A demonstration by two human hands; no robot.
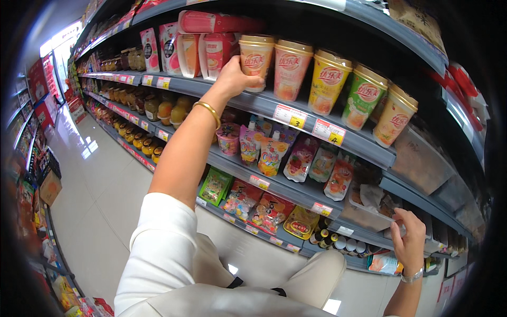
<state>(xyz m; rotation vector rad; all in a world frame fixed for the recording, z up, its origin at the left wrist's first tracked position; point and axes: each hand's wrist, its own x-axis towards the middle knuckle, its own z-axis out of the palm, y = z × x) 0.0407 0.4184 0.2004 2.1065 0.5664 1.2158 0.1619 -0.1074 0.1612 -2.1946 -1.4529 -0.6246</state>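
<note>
My left hand reaches up to the shelf and is closed around the left side of an orange-beige lidded drink cup, its thumb across the cup's lower front. The cup stands upright at the left end of a row, beside a pink cup, a yellow cup, a green cup and a pale yellow-orange cup, all with gold lids. At the lower right, my right hand has its fingers apart and loosely bent, holding nothing. It is close to a clear plastic bin on a lower shelf.
Left of the cups are pink cartons, one box lying on top. Spouted pouches fill the shelf below, with bagged sweets lower still. Price tags line the grey shelf edge. A tiled aisle runs along the left.
</note>
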